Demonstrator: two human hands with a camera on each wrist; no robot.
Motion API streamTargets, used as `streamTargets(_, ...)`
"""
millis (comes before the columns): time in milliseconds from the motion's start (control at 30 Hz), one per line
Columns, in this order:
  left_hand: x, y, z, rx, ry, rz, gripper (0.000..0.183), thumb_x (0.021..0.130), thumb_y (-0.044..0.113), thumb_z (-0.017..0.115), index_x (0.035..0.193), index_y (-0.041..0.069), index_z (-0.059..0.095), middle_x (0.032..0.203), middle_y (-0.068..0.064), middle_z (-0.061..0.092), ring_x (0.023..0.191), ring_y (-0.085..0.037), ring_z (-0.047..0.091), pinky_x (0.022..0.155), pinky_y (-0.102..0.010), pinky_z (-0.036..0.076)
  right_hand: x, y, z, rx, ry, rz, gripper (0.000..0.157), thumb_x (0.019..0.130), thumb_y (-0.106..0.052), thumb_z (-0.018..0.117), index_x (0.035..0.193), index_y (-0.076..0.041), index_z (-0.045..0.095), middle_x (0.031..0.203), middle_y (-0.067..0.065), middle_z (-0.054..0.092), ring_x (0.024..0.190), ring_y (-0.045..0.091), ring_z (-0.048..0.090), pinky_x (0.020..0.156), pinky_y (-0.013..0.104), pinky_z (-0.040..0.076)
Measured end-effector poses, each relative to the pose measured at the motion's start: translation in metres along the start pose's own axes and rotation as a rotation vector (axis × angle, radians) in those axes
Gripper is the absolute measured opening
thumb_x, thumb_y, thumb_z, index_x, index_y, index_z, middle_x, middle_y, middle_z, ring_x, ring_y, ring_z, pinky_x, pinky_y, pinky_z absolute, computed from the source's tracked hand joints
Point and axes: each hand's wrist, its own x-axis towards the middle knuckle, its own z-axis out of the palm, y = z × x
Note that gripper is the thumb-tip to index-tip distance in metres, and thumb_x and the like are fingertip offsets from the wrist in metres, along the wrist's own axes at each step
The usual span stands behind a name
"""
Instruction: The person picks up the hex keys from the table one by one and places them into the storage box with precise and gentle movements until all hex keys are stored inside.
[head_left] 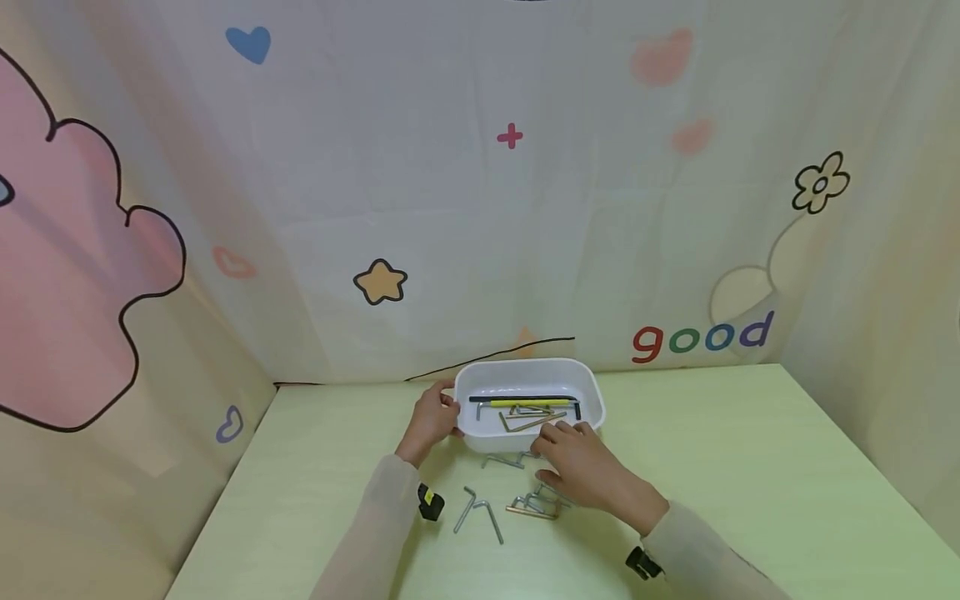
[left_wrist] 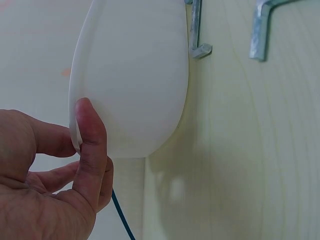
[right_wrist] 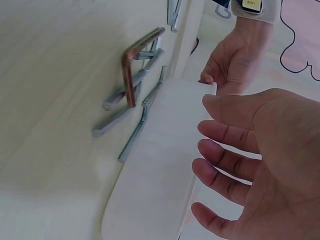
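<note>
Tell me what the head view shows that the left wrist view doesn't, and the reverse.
Only the head view: the right hand, plus the gold-coloured L-shaped pieces and the yellow piece inside the white box.

Only the left wrist view: the palm side of the left hand, its fingers curled at the box's rim.

Both: the left hand holding the box, and bent silver pieces on the table.

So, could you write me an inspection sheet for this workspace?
Surface: pale green table.
Job's things: white tub holding bent rods; loose rods lie in front of it.
Clutter: nothing seen.
Hands: left hand holds the tub's end; right hand is at its near edge, fingers apart.
Cables: nothing certain; a thin dark line in the left wrist view is unclear.
Surroundings: curtain printed with hearts and a star.
</note>
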Motion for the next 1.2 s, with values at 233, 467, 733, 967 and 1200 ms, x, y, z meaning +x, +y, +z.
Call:
streamTargets(233,0.001,-0.001,0.001,0.005,0.007,-0.018,0.048,0.093,0.0,0.052,0.14,0.002,0.046,0.095,-0.011,0.052,0.058,-0.014,0.055,0.065,-0.043,0.062,-0.009,0.002,0.008,0.008,-0.026,-0.007,0.021,0.084,-0.027,0.077,0.098,-0.017,0.066,0.097,-0.004,0.058,0.094,0.019,0.056,0.081,0.043,0.047)
streamTargets(467,0.0,-0.001,0.001,0.01,0.002,-0.008,0.048,0.093,-0.001,0.052,0.141,0.001,0.045,0.096,-0.012,0.052,0.057,-0.014,0.056,0.065,-0.043,0.062,-0.015,0.004,0.011,0.041,-0.073,0.018,0.02,0.084,-0.027,0.077,0.097,-0.016,0.067,0.096,-0.003,0.057,0.095,0.02,0.054,0.084,0.045,0.046)
streamTargets(733,0.001,-0.001,0.0,0.009,0.006,-0.009,0.048,0.093,0.0,0.052,0.141,0.002,0.045,0.097,-0.011,0.052,0.056,-0.013,0.057,0.066,-0.042,0.063,-0.018,0.007,0.016,0.02,-0.112,0.046,0.017,0.082,-0.022,0.078,0.094,-0.017,0.068,0.094,-0.002,0.058,0.093,0.02,0.054,0.08,0.043,0.046)
streamTargets(967,0.002,-0.002,0.001,0.007,0.011,-0.008,0.047,0.093,-0.001,0.052,0.14,0.002,0.046,0.096,-0.011,0.052,0.058,-0.013,0.055,0.065,-0.042,0.063,-0.023,0.012,0.022,0.016,-0.135,0.055,0.016,0.08,-0.019,0.078,0.091,-0.018,0.066,0.09,-0.005,0.053,0.089,0.018,0.05,0.078,0.042,0.044)
streamTargets(1200,0.003,-0.001,0.002,0.016,0.007,-0.018,0.049,0.093,-0.001,0.052,0.141,0.002,0.045,0.097,-0.012,0.052,0.058,-0.014,0.056,0.064,-0.039,0.063,-0.026,0.016,0.024,0.082,-0.156,0.099,0.015,0.08,-0.01,0.073,0.079,-0.017,0.061,0.084,-0.006,0.051,0.082,0.017,0.048,0.067,0.035,0.041)
